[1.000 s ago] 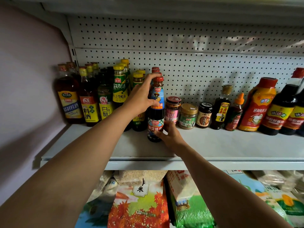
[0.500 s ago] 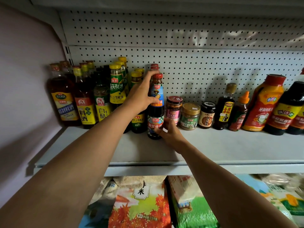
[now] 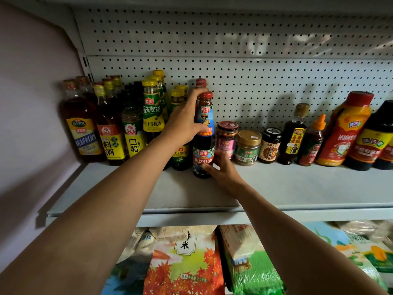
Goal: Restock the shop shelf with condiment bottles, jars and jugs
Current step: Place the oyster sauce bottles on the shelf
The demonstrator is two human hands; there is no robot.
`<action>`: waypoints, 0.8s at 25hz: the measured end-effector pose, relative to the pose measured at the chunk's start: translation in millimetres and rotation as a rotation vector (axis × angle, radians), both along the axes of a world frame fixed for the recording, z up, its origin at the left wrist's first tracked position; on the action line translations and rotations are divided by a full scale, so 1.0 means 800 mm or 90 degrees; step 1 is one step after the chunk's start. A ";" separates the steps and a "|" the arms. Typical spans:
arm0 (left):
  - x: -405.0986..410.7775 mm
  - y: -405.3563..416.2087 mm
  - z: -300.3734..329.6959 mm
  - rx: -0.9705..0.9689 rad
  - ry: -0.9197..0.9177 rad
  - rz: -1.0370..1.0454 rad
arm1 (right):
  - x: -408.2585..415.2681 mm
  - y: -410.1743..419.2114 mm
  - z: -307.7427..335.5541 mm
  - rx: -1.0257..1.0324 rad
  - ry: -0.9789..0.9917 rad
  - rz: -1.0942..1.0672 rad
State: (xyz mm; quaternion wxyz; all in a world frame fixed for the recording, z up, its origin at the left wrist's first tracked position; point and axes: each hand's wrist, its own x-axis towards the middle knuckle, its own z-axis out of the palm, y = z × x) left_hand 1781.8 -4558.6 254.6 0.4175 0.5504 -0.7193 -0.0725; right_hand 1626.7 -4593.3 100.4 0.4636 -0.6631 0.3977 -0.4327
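Bottles and jars lining up along the shelf [image 3: 297, 188]

Red-capped dark oyster sauce bottle [image 3: 203, 141] is standing just left of the red-lidded glass jar [image 3: 226, 138].

Your left hand [image 3: 184, 122] and right hand [image 3: 223, 169] hold a dark glossy bottle [image 3: 203, 137], glass by the look of it, with a shiny printed label and a smooth red plastic cap. It stands on a matt, pale painted metal shelf [image 3: 297, 188] backed by matt perforated metal pegboard [image 3: 234, 67]; the jars [image 3: 247, 147] beside it look like clear glass with paper labels, one under a dull gold lid, and the orange squeeze bottle [image 3: 345, 128] is glossy plastic. Below, the rice bags [image 3: 187, 265] are slick printed plastic film, faintly creased.
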 end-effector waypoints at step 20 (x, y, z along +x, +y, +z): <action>-0.007 -0.002 -0.011 -0.020 -0.017 0.030 | -0.002 0.010 0.008 0.009 0.099 -0.096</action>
